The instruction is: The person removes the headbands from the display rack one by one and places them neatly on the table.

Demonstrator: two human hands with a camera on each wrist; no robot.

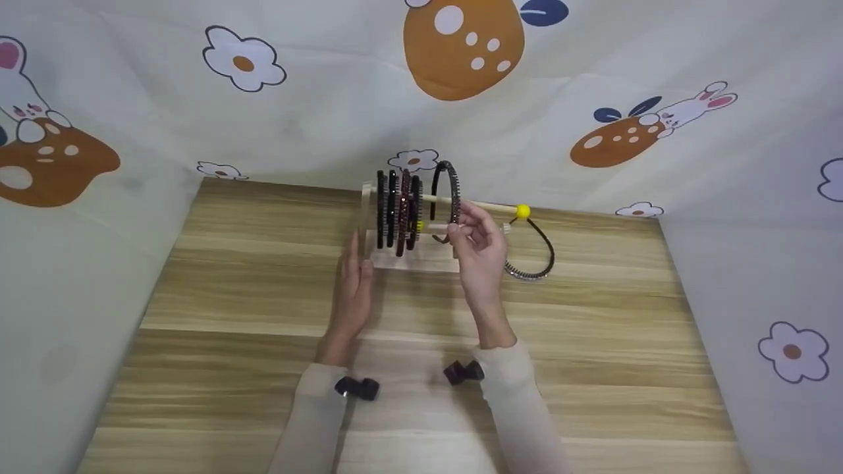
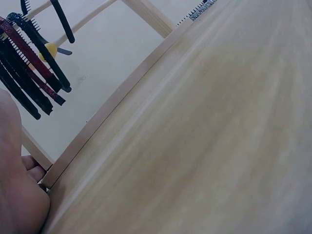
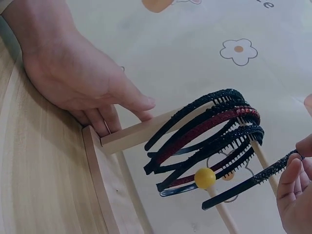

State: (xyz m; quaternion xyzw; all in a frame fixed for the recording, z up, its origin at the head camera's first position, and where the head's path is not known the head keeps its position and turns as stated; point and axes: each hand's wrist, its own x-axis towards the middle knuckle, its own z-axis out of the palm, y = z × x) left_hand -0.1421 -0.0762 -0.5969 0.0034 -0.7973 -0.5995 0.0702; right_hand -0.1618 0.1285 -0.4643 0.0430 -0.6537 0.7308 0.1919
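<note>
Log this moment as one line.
left hand: touching wooden stand | right hand: pinching dark headband | other headbands: bunched on stand | loose headband: at stand's right end

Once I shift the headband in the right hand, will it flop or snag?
That headband should stay stiff, since it arches openly with the right hand pinching one part. It is probably light, being a thin band. Its comb-like teeth might snag the other headbands.
</note>
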